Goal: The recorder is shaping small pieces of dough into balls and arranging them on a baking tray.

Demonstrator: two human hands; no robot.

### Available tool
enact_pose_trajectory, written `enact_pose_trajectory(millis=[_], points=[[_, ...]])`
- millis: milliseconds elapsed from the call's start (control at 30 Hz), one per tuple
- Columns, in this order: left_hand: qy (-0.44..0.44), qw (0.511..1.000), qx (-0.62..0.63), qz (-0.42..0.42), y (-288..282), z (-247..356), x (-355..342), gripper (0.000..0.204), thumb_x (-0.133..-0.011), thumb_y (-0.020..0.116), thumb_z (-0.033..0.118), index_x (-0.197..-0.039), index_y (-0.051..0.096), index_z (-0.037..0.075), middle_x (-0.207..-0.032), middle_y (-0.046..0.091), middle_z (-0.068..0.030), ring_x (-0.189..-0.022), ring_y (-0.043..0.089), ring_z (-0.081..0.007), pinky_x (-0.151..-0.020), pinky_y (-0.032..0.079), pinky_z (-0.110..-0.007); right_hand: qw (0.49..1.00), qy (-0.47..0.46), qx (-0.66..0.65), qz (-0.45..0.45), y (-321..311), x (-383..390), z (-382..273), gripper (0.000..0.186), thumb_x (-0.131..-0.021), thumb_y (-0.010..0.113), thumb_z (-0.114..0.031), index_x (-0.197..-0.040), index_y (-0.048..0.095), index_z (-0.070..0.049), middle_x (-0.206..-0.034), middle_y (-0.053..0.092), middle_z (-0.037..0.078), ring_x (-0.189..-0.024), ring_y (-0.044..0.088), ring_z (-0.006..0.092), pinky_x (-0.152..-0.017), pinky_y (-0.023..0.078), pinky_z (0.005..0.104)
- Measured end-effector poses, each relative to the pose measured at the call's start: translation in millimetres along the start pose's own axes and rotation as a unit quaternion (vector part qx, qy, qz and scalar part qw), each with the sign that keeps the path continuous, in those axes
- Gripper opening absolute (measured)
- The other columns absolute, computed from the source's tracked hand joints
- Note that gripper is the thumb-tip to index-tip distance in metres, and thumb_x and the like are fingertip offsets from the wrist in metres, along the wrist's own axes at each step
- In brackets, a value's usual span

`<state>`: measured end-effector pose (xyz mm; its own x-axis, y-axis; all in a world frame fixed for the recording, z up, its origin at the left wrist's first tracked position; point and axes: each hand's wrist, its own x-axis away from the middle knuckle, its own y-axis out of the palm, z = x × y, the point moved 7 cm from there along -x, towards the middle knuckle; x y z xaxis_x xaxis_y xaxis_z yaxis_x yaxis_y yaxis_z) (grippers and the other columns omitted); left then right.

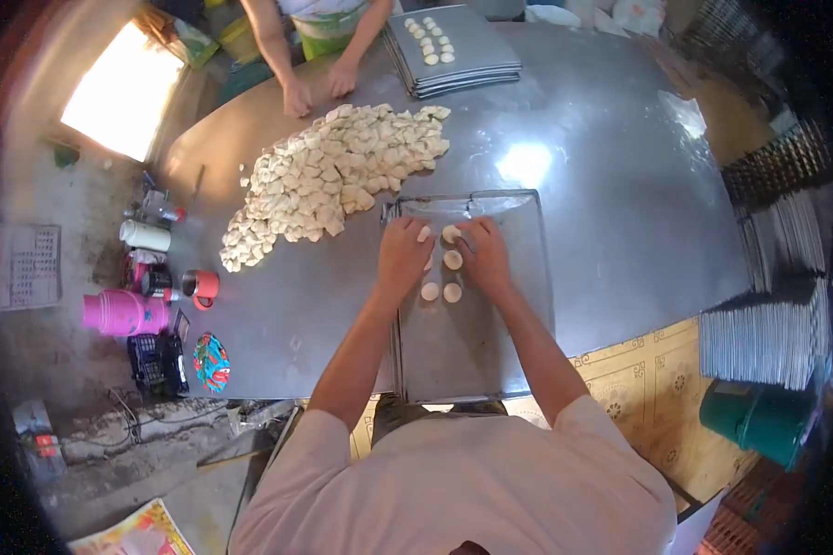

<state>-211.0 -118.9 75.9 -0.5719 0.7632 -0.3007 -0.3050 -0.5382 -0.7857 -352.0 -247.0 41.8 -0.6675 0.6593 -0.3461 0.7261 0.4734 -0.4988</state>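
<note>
Both of my hands are over a grey metal tray (481, 361) on the table in front of me. The fingers of my left hand (403, 254) curl onto a pale dough round (424, 234) near the tray's far left. My right hand (484, 256) has its fingertips closed on another dough round (451, 233) just to the right. Several flattish rounds, such as this one (453, 292), lie in short rows below them, some partly covered by my left hand. Beyond the tray, to the left, a large heap of cut dough pieces (324, 171) lies on the metal table (629, 231).
A co-worker's hands (319, 88) are at the far edge beside the heap. Stacked trays (472, 74) with dough rounds stand at the back. A red mug (201, 289), pink container (125, 313) and bottles line the left edge. Tall tray stacks (754, 342) and a green bin (754, 421) stand right.
</note>
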Motion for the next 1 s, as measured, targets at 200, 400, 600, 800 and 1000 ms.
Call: enact_pose_trajectory(millis=[200, 400, 600, 800, 1000], points=[[-0.010, 0.996, -0.017, -0.090, 49.4, -27.7, -47.1, 0.024, -0.091, 0.073, 0.019, -0.107, 0.080, 0.002, -0.109, 0.075, -0.0237, -0.107, 0.068, -0.0445, -0.094, 0.055, -0.052, 0.984, -0.033, 0.038, -0.168, 44.5, -63.3, 38.1, 0.030, -0.082, 0.082, -0.005, -0.111, 0.074, -0.005, -0.112, 0.068, 0.016, -0.106, 0.067, 0.0404, -0.091, 0.056, 0.0474], [-0.037, 0.997, -0.015, -0.064, 26.7, -4.6, -34.9, 0.024, -0.086, 0.080, 0.016, -0.107, 0.081, 0.002, -0.110, 0.076, -0.0192, -0.104, 0.071, -0.0404, -0.093, 0.058, -0.049, 0.983, -0.030, 0.046, -0.174, 23.0, -59.0, 24.9, 0.030, -0.084, 0.082, -0.010, -0.112, 0.074, -0.003, -0.112, 0.069, 0.016, -0.108, 0.068, 0.0396, -0.092, 0.057, 0.0467], [-0.099, 0.991, 0.054, -0.070, 11.9, -4.0, 14.7, 0.029, -0.086, 0.082, 0.016, -0.112, 0.080, 0.002, -0.109, 0.076, -0.0171, -0.105, 0.074, -0.0374, -0.093, 0.060, -0.046, 0.984, 0.006, -0.047, -0.174, 18.3, -13.6, 19.5, 0.032, -0.085, 0.081, -0.009, -0.115, 0.075, -0.004, -0.111, 0.070, 0.017, -0.108, 0.069, 0.0386, -0.093, 0.057, 0.0451], [-0.099, 0.992, 0.061, -0.049, 27.6, -9.4, 15.3, 0.031, -0.084, 0.084, 0.014, -0.112, 0.080, 0.001, -0.111, 0.076, -0.0186, -0.107, 0.072, -0.0379, -0.095, 0.058, -0.046, 0.987, 0.006, -0.031, -0.156, 19.7, -7.0, 28.5, 0.035, -0.084, 0.083, -0.007, -0.118, 0.075, -0.005, -0.118, 0.069, 0.018, -0.107, 0.070, 0.0381, -0.092, 0.057, 0.0449], [-0.041, 0.994, 0.095, 0.018, -2.0, 12.1, 47.0, 0.032, -0.086, 0.086, 0.018, -0.115, 0.080, 0.006, -0.106, 0.075, -0.0179, -0.109, 0.073, -0.0355, -0.092, 0.059, -0.044, 0.984, 0.033, -0.074, -0.157, -3.4, 15.5, -0.4, 0.034, -0.086, 0.083, -0.012, -0.118, 0.074, -0.005, -0.116, 0.068, 0.017, -0.109, 0.069, 0.0389, -0.093, 0.057, 0.0471]])
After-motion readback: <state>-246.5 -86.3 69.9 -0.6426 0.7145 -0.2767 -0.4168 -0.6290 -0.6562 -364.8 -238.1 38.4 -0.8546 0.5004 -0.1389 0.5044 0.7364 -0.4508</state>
